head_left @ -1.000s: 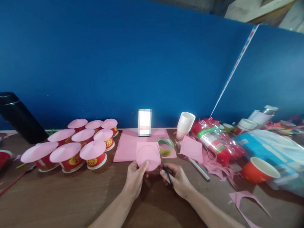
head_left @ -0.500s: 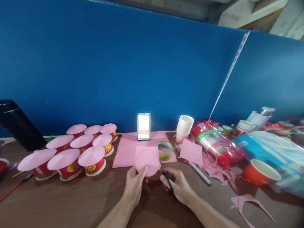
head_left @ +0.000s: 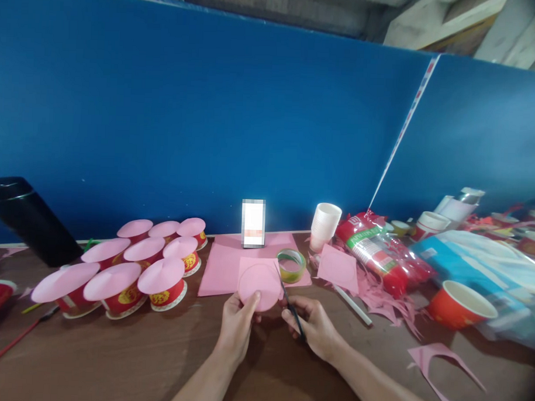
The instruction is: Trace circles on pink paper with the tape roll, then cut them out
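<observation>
Pinched by my left hand (head_left: 237, 323), thumb on top, is a piece of pink paper (head_left: 259, 287). A circle is drawn on it; the lower edge is cut round and the upper corners are still square. My right hand (head_left: 312, 326) is closed around dark-handled scissors (head_left: 295, 318). Their blades point up along the paper's right edge. Just beyond, a roll of green-yellow tape (head_left: 291, 266) rests on larger pink sheets (head_left: 219, 269). A pink square (head_left: 337, 268) with scraps under it lies to the right.
At left stand several red cups with pink paper cone tops (head_left: 162, 274) and a tilted black cylinder (head_left: 30, 221). Stacked white paper cups (head_left: 324, 226), a red plastic package (head_left: 375, 251), an orange cup (head_left: 461, 305) and pink offcuts (head_left: 437, 354) are at right. A blue partition (head_left: 235, 117) rises behind.
Hardly anything differs. Both hands keep the same hold, with the scissors still against the paper's right edge; the view has shifted very slightly.
</observation>
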`<state>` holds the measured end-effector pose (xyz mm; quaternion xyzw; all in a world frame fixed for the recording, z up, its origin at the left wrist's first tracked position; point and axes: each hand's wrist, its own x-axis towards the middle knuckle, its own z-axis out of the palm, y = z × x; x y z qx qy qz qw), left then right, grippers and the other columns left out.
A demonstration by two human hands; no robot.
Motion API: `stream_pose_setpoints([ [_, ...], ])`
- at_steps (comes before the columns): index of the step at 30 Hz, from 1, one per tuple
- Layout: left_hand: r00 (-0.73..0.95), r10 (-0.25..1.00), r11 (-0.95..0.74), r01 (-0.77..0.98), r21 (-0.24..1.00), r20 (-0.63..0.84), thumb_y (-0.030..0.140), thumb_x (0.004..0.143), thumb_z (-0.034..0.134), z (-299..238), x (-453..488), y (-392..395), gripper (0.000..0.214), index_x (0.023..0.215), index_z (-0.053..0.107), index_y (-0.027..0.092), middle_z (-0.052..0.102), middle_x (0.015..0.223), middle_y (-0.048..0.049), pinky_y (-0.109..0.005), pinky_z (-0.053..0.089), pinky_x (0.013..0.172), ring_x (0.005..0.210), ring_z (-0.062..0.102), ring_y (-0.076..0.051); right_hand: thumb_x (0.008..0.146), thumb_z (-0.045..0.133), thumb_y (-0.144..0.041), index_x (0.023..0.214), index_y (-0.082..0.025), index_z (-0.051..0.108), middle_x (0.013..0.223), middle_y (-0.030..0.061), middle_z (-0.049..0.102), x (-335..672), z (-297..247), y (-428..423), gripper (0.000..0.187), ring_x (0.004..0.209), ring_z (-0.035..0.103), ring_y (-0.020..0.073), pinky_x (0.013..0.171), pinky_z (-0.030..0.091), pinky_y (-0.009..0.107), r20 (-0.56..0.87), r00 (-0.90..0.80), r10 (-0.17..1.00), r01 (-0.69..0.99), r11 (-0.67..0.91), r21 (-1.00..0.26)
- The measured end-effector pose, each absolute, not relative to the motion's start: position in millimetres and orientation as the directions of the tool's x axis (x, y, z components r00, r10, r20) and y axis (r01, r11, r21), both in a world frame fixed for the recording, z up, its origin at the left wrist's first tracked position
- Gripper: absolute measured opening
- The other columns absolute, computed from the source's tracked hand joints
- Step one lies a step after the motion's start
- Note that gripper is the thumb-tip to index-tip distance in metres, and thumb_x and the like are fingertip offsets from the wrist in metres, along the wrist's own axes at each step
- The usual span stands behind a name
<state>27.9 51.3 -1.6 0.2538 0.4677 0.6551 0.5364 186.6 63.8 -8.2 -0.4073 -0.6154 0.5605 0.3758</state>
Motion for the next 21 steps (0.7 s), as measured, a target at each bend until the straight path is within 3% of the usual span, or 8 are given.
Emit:
stream_pose_setpoints([
  [21, -0.312, 0.936, 0.008, -0.445, 0.895, -0.163, 0.033, 0.056, 0.075, -2.7, 27.9, 51.6, 0.03, 0.06, 0.053, 0.012, 0.049, 0.046, 0.0039, -0.018, 0.031, 0.038, 0.039, 0.04, -0.005, 0.077, 0.061, -0.042, 0.09, -0.012, 0.06, 0.052, -0.0048, 0.046, 188.1, -10.0, 63.8, 0.033, 0.044, 0.04, 0.0066, 0.041, 0.032, 0.018, 0.01, -0.387, 0.922, 0.085, 0.047, -0.995],
])
